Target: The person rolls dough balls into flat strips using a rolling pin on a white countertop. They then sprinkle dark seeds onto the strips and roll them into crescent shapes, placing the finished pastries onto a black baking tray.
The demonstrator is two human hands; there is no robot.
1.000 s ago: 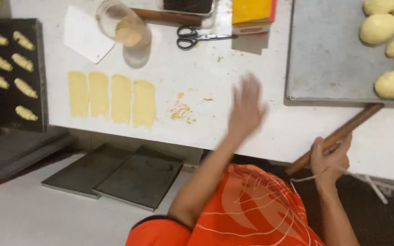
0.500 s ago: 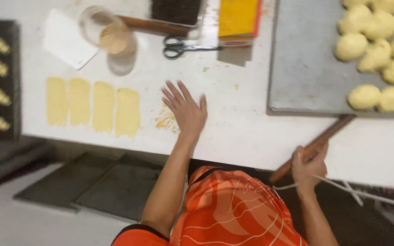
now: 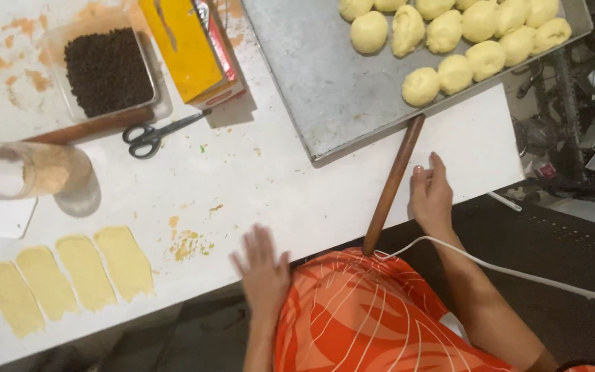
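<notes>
Right hand (image 3: pixel 432 200) flat on tabletop (image 3: pixel 277 179), fingers spread, just beside rolling pin (image 3: pixel 392 184), not gripping it. Left hand (image 3: pixel 263 272) open, palm down at front edge, holding nothing. Rolling step judged pending. Pin lies angled against metal tray (image 3: pixel 311 83); dough strips (image 3: pixel 70 275) lie well left.

the left hand (image 3: pixel 263 272) is motion-blurred, its fingers indistinct. the grey metal baking tray (image 3: pixel 325 83) and yellow cardboard box (image 3: pixel 184 45) run off the top edge. the brown wooden rolling pin (image 3: pixel 392 184) ends hidden behind orange patterned cloth (image 3: pixel 373 317).
</notes>
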